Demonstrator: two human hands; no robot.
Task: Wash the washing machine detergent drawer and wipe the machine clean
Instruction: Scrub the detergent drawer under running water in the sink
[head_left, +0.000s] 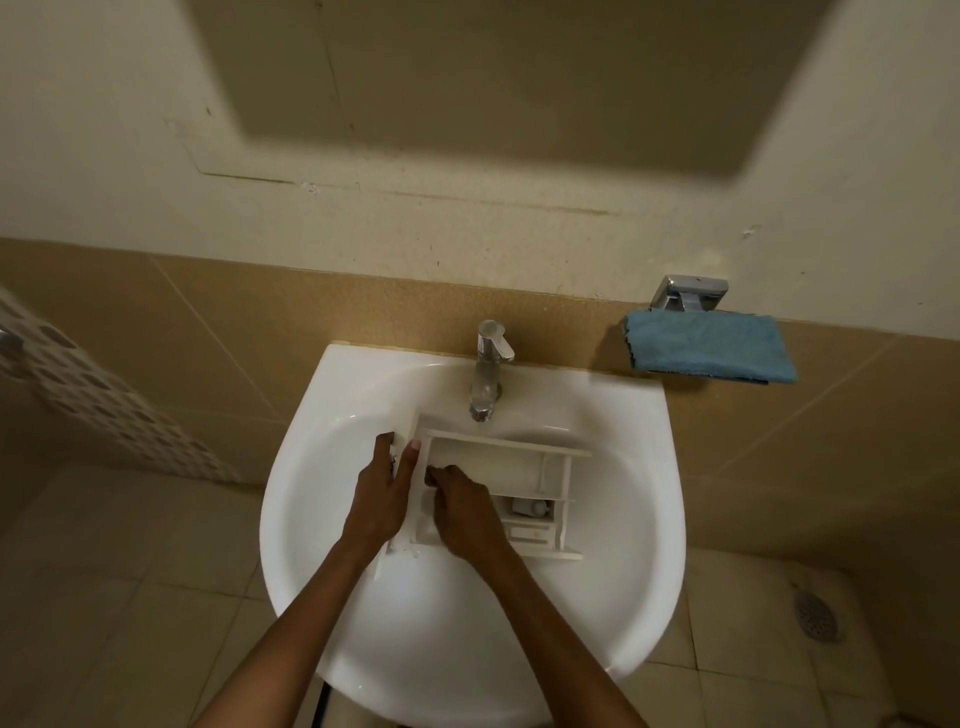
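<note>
Head view: detergent drawer sits in sink, left hand gripping it.

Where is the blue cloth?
In the head view, the blue cloth lies on a metal wall holder, right of the tap, past the back right corner of the sink.

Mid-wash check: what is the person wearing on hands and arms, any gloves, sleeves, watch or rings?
Nothing shows. The left hand and right hand are bare, no gloves. Both forearms are bare down to the picture's bottom edge, so no sleeve is in view. No watch, bracelet or ring is visible on the wrists or the fingers that show.
</note>
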